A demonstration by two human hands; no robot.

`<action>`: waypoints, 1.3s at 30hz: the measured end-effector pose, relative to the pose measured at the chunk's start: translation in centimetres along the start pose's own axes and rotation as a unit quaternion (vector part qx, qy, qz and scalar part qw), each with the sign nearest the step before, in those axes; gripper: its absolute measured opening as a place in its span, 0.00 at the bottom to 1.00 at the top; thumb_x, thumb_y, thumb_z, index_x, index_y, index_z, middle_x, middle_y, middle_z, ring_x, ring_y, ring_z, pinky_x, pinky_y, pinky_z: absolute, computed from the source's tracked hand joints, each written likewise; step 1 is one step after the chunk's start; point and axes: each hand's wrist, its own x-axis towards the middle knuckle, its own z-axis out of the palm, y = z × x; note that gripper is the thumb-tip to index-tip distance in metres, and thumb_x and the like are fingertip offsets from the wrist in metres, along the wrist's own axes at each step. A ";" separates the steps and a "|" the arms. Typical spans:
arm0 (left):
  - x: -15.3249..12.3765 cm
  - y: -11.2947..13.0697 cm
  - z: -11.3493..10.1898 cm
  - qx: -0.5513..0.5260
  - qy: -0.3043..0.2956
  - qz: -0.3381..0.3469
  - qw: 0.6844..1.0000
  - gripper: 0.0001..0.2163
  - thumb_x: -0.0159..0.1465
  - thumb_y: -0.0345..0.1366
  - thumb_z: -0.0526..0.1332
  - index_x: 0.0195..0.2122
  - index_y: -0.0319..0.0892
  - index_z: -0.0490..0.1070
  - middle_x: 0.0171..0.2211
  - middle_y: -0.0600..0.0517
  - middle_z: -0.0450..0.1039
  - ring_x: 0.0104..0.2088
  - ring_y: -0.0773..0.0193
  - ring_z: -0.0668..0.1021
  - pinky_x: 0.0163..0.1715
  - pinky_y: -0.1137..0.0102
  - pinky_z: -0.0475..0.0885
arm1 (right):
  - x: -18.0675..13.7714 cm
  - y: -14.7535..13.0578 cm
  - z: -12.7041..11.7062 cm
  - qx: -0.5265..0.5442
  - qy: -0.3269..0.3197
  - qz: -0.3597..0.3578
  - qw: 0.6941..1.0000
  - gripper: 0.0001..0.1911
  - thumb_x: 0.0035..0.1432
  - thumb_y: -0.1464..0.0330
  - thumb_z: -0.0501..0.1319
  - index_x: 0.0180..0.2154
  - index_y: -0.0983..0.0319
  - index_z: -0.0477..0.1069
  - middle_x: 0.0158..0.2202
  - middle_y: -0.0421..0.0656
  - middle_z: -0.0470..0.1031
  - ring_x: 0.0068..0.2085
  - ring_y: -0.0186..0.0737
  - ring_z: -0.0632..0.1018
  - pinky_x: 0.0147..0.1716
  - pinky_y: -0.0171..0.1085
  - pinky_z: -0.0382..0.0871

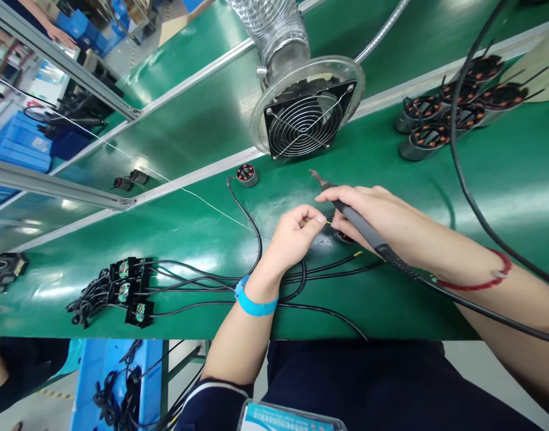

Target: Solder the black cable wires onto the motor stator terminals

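Observation:
My right hand is closed round the black handle of a soldering iron, whose metal tip points up and left toward the fan. Its cord runs back along my right forearm. My left hand pinches the yellowish end of a thin wire between thumb and fingers, close to the right hand. Under both hands sits a small round motor stator, mostly hidden by the right hand. A blue strap circles my left wrist and a red cord bracelet the right.
A fume fan on a silver duct stands behind the hands. One stator lies beside it. Several stators are grouped at the back right. Black cables with small circuit boards spread across the green mat at left. A blue crate sits below.

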 end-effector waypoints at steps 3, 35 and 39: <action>0.0 0.2 -0.1 0.010 0.011 -0.002 1.000 0.09 0.62 0.32 0.64 0.25 0.40 0.66 0.19 0.60 0.60 0.22 0.73 0.60 0.25 0.73 0.54 | -0.2 -0.7 0.1 0.033 0.024 0.012 0.999 0.16 0.66 0.63 0.55 0.55 0.54 0.67 0.33 0.39 0.77 0.34 0.43 0.78 0.37 0.42 0.70; 0.2 0.2 -0.5 0.048 0.049 0.009 0.998 0.10 0.63 0.28 0.62 0.25 0.40 0.65 0.21 0.60 0.63 0.24 0.71 0.63 0.27 0.72 0.56 | -1.2 -2.1 2.2 0.017 0.103 0.012 0.994 0.21 0.66 0.70 0.54 0.58 0.50 0.63 0.43 0.43 0.77 0.44 0.50 0.81 0.45 0.50 0.77; 0.3 0.1 -0.5 0.054 0.051 0.016 0.997 0.10 0.63 0.28 0.62 0.25 0.41 0.65 0.21 0.60 0.63 0.24 0.71 0.63 0.28 0.71 0.56 | -1.3 -2.0 2.2 0.015 0.107 0.003 0.994 0.22 0.66 0.71 0.54 0.59 0.49 0.63 0.43 0.44 0.77 0.45 0.52 0.81 0.45 0.50 0.78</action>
